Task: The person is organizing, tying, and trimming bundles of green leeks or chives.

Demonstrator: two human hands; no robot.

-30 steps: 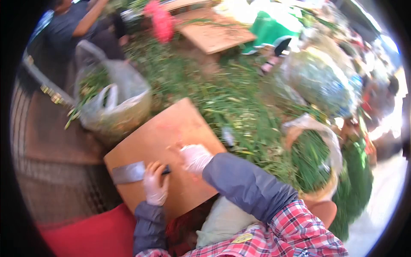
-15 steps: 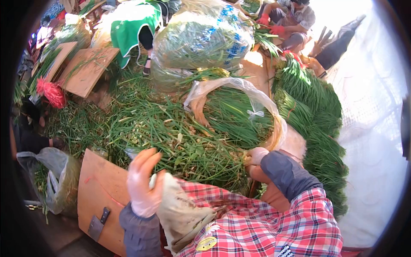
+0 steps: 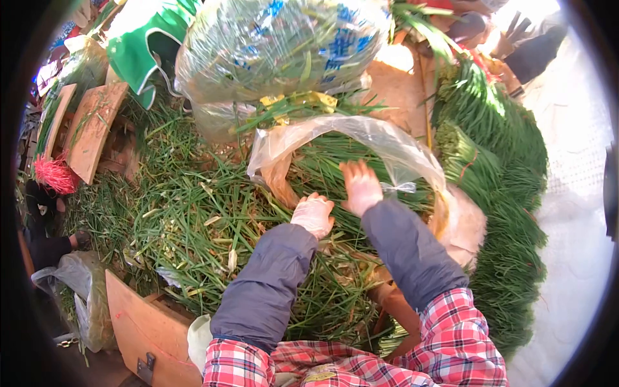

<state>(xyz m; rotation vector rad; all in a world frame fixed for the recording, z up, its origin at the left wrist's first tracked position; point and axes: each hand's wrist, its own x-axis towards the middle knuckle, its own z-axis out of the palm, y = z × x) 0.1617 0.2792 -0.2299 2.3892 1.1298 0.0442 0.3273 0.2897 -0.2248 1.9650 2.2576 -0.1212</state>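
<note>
Long thin green stalks, likely garlic chives (image 3: 322,153), lie inside a clear plastic bag (image 3: 403,151) with its mouth spread wide. My right hand (image 3: 361,188) rests on the stalks inside the bag, its gloved fingers slightly apart and pointing away from me. Close to its left, my left hand (image 3: 314,216) is at the bag's near edge, fingers bent but apart, touching the stalks. The left fingertips are partly hidden. On the bag's right rim is a knotted plastic tie (image 3: 405,188).
Loose green trimmings (image 3: 187,219) cover the ground left of the bag. Bundled chives (image 3: 500,213) line the right side. A big stuffed plastic bag (image 3: 277,51) stands behind. Front left are a wooden board (image 3: 138,316) with a cleaver (image 3: 146,367) and a plastic bag (image 3: 90,303).
Both hands have moved forward to the stalks in the open bag. My left hand came from near the board, my right from the bag's near right edge. The view has shifted.
</note>
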